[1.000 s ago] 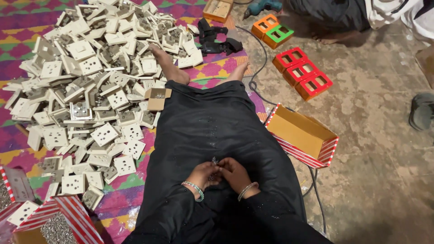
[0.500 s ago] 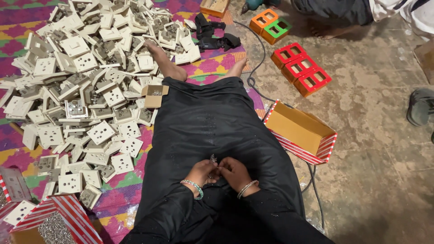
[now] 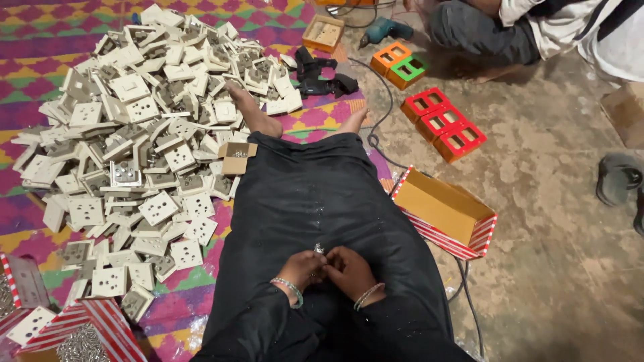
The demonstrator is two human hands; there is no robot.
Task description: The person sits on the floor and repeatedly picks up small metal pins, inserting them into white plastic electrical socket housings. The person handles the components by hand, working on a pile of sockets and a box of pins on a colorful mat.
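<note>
1. Head view: both hands are brought together over the lap, on the black garment [image 3: 322,201]. A tiny shiny metal part [image 3: 319,249] is pinched between the fingertips of the left hand [image 3: 303,269] and the right hand [image 3: 349,271]. Fingers of both hands are curled shut on it, thumbs pressed in.
2. Exactly what the part is can't be told, it's too small; a glint of bright metal is about all that's shown.
3. For this kind of fiddly step, the part is probably best kept low over the lap and gripped right at the tips, so anything dropped gets caught by the cloth and not lost on the floor. Wrists rested on the thighs would likely steady things too.
4. Beaded bangles are worn on both wrists.
5. Materials: a big loose heap of off-white plastic socket plates [image 3: 154,134] is piled to the left on a bright woven mat [image 3: 40,27], square, hard-edged, some face up with round pin holes, some flipped to show grey backs.
6. A small open cardboard box [image 3: 236,155] is set at the heap's edge, near the bare foot.
7. A red-and-white striped carton [image 3: 446,213], open and empty-looking, is sat just right of the legs on the rough concrete floor [image 3: 550,268].
8. Red plastic boxes [image 3: 443,124] are lined up further off, orange and green ones beyond, with a black cable trailing past.
9. Another person is seated at the top right.
</note>
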